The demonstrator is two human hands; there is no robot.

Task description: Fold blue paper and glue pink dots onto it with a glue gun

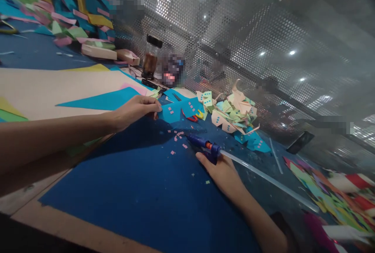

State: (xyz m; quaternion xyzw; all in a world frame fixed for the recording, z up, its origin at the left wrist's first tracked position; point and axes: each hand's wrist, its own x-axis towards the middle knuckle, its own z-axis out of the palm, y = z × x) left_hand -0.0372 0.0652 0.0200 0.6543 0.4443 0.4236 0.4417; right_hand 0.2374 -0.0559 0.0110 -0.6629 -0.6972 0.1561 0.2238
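Note:
My left hand (137,109) pinches the near end of a blue paper cutout (172,113) that carries small pink squares in two groups. My right hand (221,171) is wrapped round the handle of a blue hot glue gun (202,143), and a long clear glue stick (269,178) juts from its back. The gun's nozzle points toward several tiny loose pink squares (177,137) on the blue mat, below the cutout. Behind the cutout lie scissors with red and yellow handles (193,117), partly covered.
Cut paper shapes with coloured squares (234,108) are heaped beyond the glue gun. At back left are a pile of paper strips (67,14) and large paper sheets (35,85). A dark-lidded jar (150,57) stands by a perforated metal screen (222,30). Coloured paper (319,186) lies at right.

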